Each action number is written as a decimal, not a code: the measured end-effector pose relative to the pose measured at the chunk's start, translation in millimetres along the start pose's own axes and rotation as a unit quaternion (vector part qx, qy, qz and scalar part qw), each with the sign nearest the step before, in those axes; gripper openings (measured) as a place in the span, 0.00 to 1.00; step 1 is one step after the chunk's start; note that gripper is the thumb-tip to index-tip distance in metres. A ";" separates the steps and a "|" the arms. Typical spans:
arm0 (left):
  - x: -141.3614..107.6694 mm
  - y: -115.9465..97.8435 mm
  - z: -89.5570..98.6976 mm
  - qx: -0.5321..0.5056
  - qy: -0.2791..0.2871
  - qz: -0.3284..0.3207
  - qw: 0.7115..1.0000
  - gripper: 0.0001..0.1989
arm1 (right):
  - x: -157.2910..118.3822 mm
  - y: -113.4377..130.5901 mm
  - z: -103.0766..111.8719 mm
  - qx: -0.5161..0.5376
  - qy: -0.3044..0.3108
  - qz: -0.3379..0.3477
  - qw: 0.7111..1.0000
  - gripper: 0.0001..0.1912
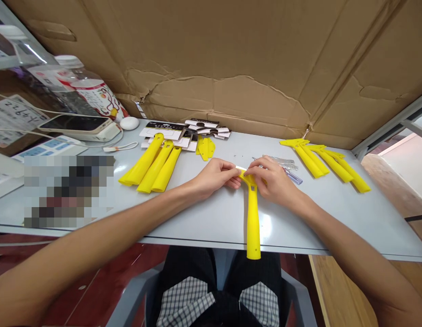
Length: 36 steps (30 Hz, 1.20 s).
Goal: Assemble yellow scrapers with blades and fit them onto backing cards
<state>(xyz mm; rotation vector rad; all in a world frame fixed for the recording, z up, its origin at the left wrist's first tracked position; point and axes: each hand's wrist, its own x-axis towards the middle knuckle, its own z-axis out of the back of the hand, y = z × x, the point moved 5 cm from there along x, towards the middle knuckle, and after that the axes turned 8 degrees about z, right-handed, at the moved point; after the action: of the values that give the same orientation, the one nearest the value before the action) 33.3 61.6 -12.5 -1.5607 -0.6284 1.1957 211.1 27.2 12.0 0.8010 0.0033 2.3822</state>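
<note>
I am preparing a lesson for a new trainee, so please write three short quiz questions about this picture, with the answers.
1. True or false: the left hand and the right hand are at the far end of the yellow tool.
2. Relative to the hands, the bottles are: A) left; B) right; C) between them.
3. Complete: behind the table stands brown ____.

Key: 1. true; 2. A; 3. cardboard.

Two hands [214, 179] [277, 184], two bottles [32, 56] [97, 93]
</note>
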 end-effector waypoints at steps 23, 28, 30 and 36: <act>-1.5 -3.1 -0.1 0.006 -0.004 0.001 1.000 0.12 | 1.8 3.5 0.6 0.005 0.002 -0.007 1.000 0.16; -0.1 -3.2 4.0 0.005 -0.006 -0.006 1.000 0.11 | 1.5 -0.2 10.8 0.000 -0.042 -0.005 0.999 0.15; 1.9 -4.6 7.6 0.000 -0.014 -0.011 1.000 0.11 | 1.1 -8.8 20.4 0.005 -0.080 -0.050 0.996 0.14; 5.2 -12.5 15.6 -0.014 -0.038 -0.019 0.999 0.11 | -6.8 -41.3 27.2 0.150 -0.036 -0.338 0.929 0.10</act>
<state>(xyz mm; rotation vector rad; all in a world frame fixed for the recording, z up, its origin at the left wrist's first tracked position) 23.1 76.5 -2.6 -1.5245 -0.7247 1.2268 253.2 51.8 22.6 0.8535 0.5403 1.7111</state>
